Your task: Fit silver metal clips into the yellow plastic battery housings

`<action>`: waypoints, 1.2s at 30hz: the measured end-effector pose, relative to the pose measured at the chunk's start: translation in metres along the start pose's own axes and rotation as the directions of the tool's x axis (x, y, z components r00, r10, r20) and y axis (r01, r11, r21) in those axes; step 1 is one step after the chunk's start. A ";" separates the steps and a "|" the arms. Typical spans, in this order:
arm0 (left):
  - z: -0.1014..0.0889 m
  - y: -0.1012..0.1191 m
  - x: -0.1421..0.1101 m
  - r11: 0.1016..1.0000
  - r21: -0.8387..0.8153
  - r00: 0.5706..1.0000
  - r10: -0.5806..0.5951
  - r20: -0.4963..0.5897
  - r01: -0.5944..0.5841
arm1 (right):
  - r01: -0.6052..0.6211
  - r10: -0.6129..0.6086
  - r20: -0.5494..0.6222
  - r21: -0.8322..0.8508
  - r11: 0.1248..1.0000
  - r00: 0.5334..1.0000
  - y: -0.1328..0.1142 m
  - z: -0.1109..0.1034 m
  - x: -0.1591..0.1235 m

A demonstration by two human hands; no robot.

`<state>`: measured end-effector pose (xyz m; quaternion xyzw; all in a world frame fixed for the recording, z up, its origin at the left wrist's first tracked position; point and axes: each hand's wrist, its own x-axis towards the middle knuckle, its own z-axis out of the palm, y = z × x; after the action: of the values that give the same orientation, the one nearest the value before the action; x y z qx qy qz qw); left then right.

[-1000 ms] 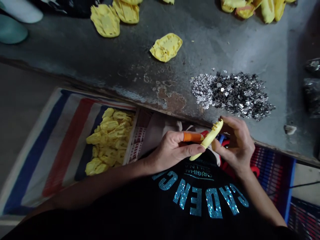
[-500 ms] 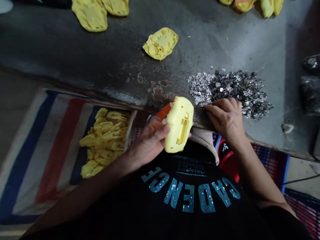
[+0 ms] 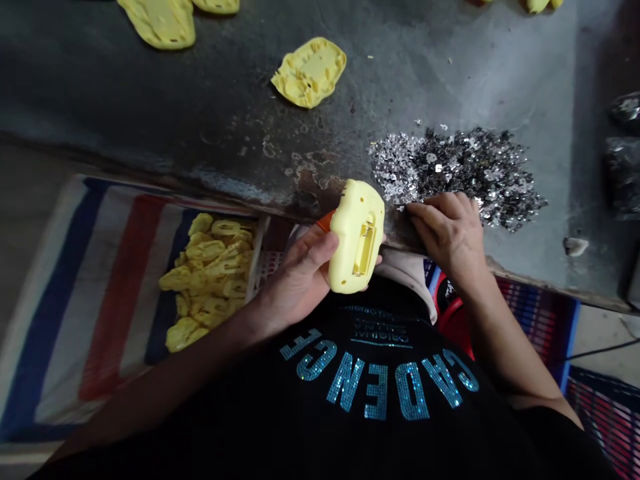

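Holding the yellow casing [image 3: 347,257] between thumb [image 3: 321,252] and fingers [image 3: 311,235]: the left hand [image 3: 300,273].

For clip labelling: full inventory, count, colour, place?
Held case: 1, yellow, in left hand
Metal pieces: uncounted heap, silver to dark, on table
Table: 1, grey, across top
Lone shell: 1, yellow, upper middle
Cut-off shells: 2 visible, yellow, top left
Cut-off pieces: count unclear, yellow, top right
Shell pile: many, yellow, lower left
Striped sheet: 1, white-blue-red, far left
Lump: 1, pale, right of metal pieces
Bags: about 2, dark, right edge
Slatted plastic: count unclear, red-blue, lower right
Cable: 1, black, lower right
Shirt: 1, black, bottom
Left hand: 1, bare, gripping case
Right hand: 1, bare, at heap's edge
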<state>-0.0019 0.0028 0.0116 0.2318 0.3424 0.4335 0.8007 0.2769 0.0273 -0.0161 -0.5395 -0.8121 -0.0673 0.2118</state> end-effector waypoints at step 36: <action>0.010 -0.011 -0.002 0.961 -0.007 0.928 -0.265 0.260 0.277 | -0.156 0.116 0.111 0.842 0.516 0.987 -0.028 -0.054 -0.010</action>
<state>0.0107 -0.0054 0.0110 0.2189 0.2550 0.2924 0.8953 0.2695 -0.0114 0.0321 -0.4316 -0.7017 0.3631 0.4352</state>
